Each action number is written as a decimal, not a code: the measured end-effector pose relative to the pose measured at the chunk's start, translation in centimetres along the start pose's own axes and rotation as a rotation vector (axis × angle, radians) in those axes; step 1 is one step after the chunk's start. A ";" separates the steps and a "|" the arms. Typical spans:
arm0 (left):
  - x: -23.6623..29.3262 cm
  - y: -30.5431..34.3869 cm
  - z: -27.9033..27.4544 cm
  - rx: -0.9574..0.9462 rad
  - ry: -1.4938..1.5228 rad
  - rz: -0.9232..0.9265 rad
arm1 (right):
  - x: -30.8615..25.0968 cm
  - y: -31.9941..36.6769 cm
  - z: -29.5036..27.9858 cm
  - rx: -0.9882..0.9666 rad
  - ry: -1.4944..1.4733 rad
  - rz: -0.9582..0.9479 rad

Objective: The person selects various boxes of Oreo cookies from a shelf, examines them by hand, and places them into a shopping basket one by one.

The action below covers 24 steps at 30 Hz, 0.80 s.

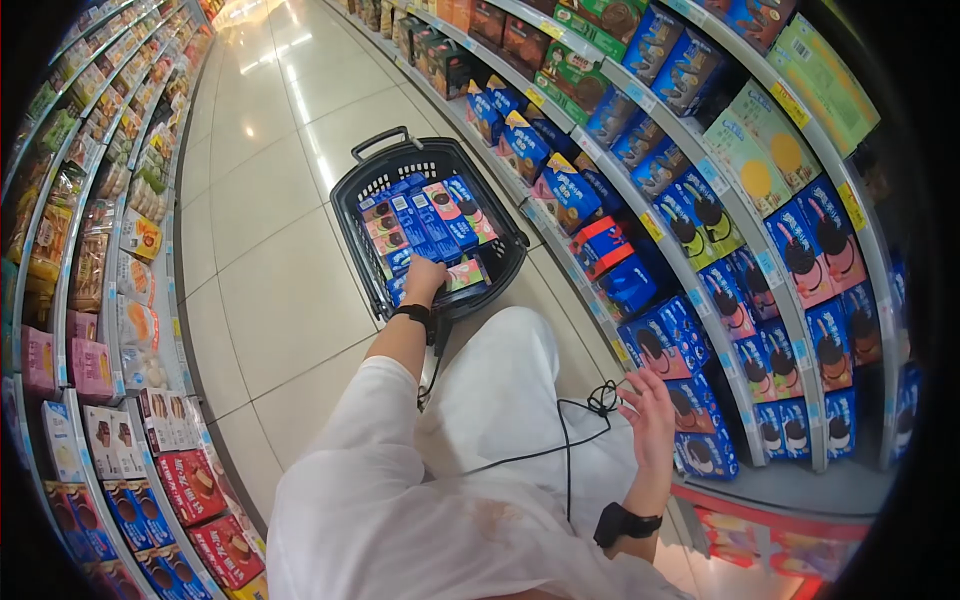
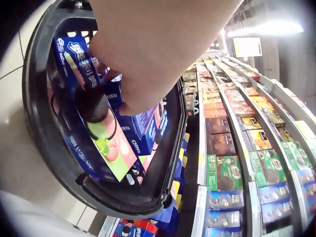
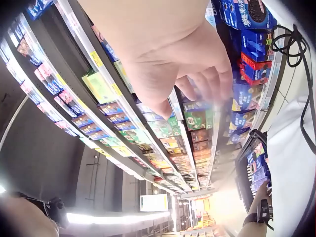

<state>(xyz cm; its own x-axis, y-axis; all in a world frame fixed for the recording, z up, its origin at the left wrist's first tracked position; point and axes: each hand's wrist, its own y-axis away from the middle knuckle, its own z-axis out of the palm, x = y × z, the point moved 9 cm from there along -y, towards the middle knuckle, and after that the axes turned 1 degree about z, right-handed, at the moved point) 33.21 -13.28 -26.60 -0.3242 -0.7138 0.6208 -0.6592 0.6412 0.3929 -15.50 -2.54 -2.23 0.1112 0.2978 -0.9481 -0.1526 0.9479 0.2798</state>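
Note:
My left hand [image 1: 425, 280] reaches down into a black shopping basket [image 1: 345, 195] on the floor. Its curled fingers hold a blue Oreo cookie box [image 2: 94, 108] with pink and green on its front, by the upper edge in the left wrist view; part of the grip is hidden. More Oreo boxes [image 1: 432, 225], blue and pink, lie packed in the basket around that hand. My right hand [image 1: 652, 415] hovers in front of the cookie shelf with fingers loosely bent and nothing in them, as the right wrist view also shows [image 3: 182, 64].
Shelves of cookie boxes [image 1: 800, 250] line the right side, with stacked Oreo packs [image 1: 665, 345] low by my knee. Snack shelves [image 1: 100, 290] stand on the left, across the tiled aisle [image 1: 260, 200]. A black cable [image 1: 568, 420] hangs loosely across my lap.

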 end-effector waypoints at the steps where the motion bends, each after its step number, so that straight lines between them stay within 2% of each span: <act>1: 0.0 0.2 -0.1 -0.002 0.041 -0.041 | -0.1 0.0 0.2 -0.005 0.003 0.000; 4: 1.4 1.1 -1.1 0.034 0.034 0.054 | -0.7 0.0 0.8 -0.003 0.010 -0.006; 6: 2.3 3.0 -2.6 0.014 -0.133 0.038 | -0.9 -0.1 1.2 0.024 0.010 -0.014; 8: 0.0 -1.0 0.8 -0.099 -0.149 0.268 | -0.6 -0.3 1.6 0.003 0.087 -0.009; 9: -1.2 -2.5 1.7 -0.002 0.015 0.381 | -0.1 -0.5 1.8 -0.008 0.097 0.008; 10: 1.7 0.6 0.4 -0.104 0.028 0.549 | 0.3 -0.9 1.9 0.002 0.101 0.009; 11: 3.1 2.2 -0.1 -0.087 -0.196 0.544 | 0.5 -1.2 2.6 -0.061 0.063 0.016; 12: 3.2 2.8 -0.3 -0.028 -0.167 0.492 | -0.4 -0.9 3.6 -0.050 0.074 -0.005; 13: 2.5 2.1 0.5 0.311 -0.499 0.447 | -0.6 -1.2 4.5 -0.097 0.102 0.001; 14: 6.2 7.6 -0.7 0.195 -0.422 0.400 | 0.6 -2.2 5.0 -0.142 0.072 -0.028; 15: 7.2 7.8 1.7 0.196 -0.339 0.527 | -0.1 -2.1 5.8 -0.149 0.094 -0.002; 16: 10.1 10.7 2.9 0.118 -0.348 0.656 | -0.4 -2.3 6.4 -0.175 0.099 -0.023; 17: 12.4 12.5 4.3 -0.022 -0.309 0.758 | -0.4 -2.4 7.1 -0.214 0.108 -0.035; 18: 14.2 13.5 6.0 -0.170 -0.188 0.938 | -0.7 -2.4 6.7 -0.168 0.104 -0.066; 20: 17.0 16.4 8.0 -0.470 -0.093 1.044 | -1.4 -1.8 7.6 -0.244 0.137 -0.162; 22: 17.8 19.5 9.7 -0.657 -0.284 1.145 | -3.2 -0.6 6.9 -0.190 0.166 -0.139; 24: 17.1 22.6 11.1 -0.908 -0.444 1.081 | -3.6 0.3 4.9 -0.068 0.192 -0.026</act>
<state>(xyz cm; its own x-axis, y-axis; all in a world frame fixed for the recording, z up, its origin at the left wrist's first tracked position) 5.22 -14.10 -14.69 -0.6565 0.2955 0.6941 0.6178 0.7386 0.2698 -11.09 -2.75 2.00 -0.0722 0.2397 -0.9681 -0.2184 0.9433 0.2499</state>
